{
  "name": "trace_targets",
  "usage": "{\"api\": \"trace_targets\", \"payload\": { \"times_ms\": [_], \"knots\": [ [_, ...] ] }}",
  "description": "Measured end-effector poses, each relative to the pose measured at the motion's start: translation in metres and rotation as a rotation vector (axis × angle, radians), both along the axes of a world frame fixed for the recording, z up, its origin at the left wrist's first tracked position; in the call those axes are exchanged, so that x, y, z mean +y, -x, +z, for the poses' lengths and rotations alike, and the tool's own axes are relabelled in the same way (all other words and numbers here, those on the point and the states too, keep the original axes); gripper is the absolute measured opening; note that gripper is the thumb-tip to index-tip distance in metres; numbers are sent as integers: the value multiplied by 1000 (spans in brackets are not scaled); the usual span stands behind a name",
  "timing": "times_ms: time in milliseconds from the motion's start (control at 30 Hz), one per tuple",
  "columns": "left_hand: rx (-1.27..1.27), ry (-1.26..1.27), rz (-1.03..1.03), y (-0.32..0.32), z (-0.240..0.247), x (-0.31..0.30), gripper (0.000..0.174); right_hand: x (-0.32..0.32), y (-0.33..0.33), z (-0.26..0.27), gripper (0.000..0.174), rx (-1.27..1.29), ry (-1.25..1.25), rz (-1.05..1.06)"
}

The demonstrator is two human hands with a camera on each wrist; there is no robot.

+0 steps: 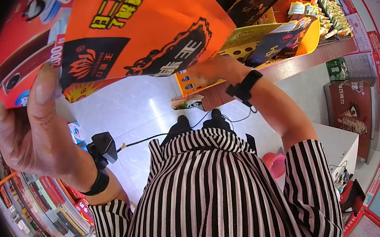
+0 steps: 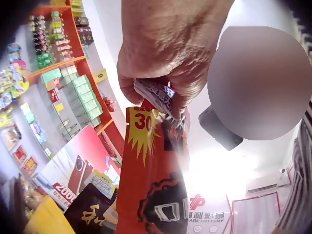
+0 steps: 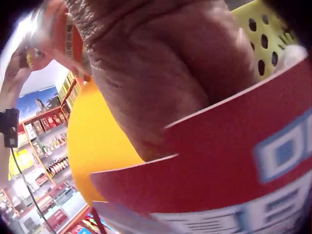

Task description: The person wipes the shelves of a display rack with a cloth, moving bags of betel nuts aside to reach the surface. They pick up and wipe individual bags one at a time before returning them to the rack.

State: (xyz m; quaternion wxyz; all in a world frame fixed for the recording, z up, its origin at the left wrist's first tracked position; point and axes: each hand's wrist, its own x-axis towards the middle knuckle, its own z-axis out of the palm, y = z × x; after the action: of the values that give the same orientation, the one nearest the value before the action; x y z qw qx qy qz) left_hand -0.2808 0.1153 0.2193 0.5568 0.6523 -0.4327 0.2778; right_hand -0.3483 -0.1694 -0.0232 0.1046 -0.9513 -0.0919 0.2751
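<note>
My left hand (image 1: 43, 134) pinches a large orange snack packet (image 1: 158, 26) at its edge, thumb in front. In the left wrist view the left hand (image 2: 170, 48) grips the packet's top (image 2: 146, 122), beside its yellow "30" burst. The right hand (image 1: 219, 70) reaches behind the packet's lower right side, next to a yellow perforated basket (image 1: 236, 42). In the right wrist view the right hand (image 3: 170, 83) goes down behind a red printed panel (image 3: 219, 131), with the basket (image 3: 258, 29) behind it. Its fingers are hidden there, so I cannot tell what they hold.
A wooden counter (image 1: 295, 58) carries a yellow display box (image 1: 311, 38) of dark packets and several small wrapped snacks (image 1: 335, 18). A red phone poster (image 1: 24, 48) stands at the left. Below are a pink bin (image 1: 274, 164), a white cabinet (image 1: 332, 144) and a cable (image 1: 143, 141).
</note>
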Motion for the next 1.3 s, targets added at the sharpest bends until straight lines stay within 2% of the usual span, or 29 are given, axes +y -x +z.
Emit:
{"api": "trace_targets", "payload": {
  "times_ms": [67,100,167,200,267,300,367,400,500,533,600,633,700,833,900,933,1000,1133,1200,1233,1300],
  "knots": [
    [-5,-31,7,1,-2,-2,23,29,11,14,12,-584,-411,-151],
    [-13,-59,16,0,-3,-4,22,28,11,26,12,-585,-410,-158],
    [-6,-48,-6,-5,-2,-8,22,26,9,47,22,-82,-348,-140],
    [4,-37,-22,-6,-2,-10,22,20,15,45,22,-80,-351,-141],
    [11,-23,-18,-7,-4,-10,22,-1,27,34,26,-218,-513,-560],
    [15,-8,-17,-7,-5,-10,22,-11,23,15,26,-219,-512,-560],
    [9,-3,-37,-10,-3,-8,21,-36,14,-25,21,-280,-30,-253],
    [5,-2,-59,-12,-2,-8,21,-19,17,27,22,-136,130,-130],
    [40,53,-54,-9,-3,-17,19,5,8,33,27,-174,79,-58],
    [43,49,-61,-10,-2,-17,19,11,5,19,27,-171,75,-64],
    [4,1,-51,-14,2,-17,17,13,2,-19,32,-379,-92,-75],
    [3,-1,-58,-16,2,-17,17,14,5,-12,32,-381,-93,-81],
    [-42,-5,-52,-18,3,-15,16,17,12,18,40,-228,-91,-511],
    [-50,29,-65,-8,7,-22,15,20,17,42,46,-209,-51,-505],
    [-1,52,-51,-6,7,-19,15,21,19,52,32,-254,-58,-404],
    [-3,52,-42,-4,6,-18,15,18,17,49,32,-256,-60,-395],
    [22,70,-24,0,4,-15,16,12,12,44,28,-28,-18,-434],
    [-20,42,38,4,1,-9,16,17,22,73,23,-65,127,-405],
    [-13,113,36,6,1,-11,17,19,37,79,33,-389,-98,-351],
    [-13,117,29,6,2,-11,17,25,44,82,33,-390,-93,-357],
    [-65,138,-4,6,2,-9,19,39,54,88,35,-842,-237,-317]
  ]
}}
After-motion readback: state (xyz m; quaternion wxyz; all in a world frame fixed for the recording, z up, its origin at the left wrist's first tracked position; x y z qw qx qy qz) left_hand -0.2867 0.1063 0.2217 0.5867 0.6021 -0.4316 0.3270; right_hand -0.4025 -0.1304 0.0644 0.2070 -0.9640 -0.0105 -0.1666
